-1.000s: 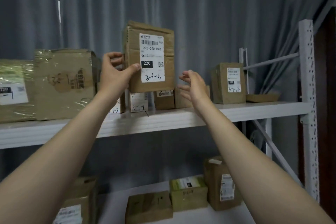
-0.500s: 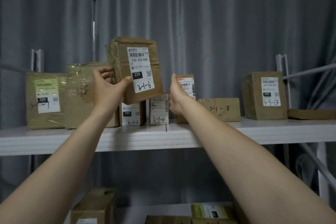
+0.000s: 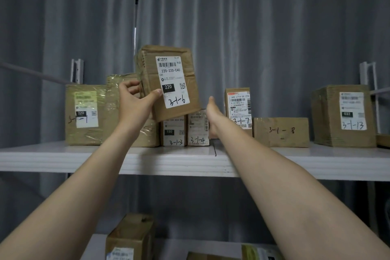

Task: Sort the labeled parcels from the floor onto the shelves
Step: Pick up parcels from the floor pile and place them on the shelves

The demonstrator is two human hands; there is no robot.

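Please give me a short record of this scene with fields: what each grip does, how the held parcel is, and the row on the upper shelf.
left grip: holds parcel 3-1-6
held parcel: tilted, above the shelf
right grip: reaches into the gap between 3-1-4 and 3-1-7; fingers hidden
shelf row, left to right: 3-1-1, taped box, 3-1-3, 3-1-4, gap, 3-1-7, 3-1-8, 3-1-13
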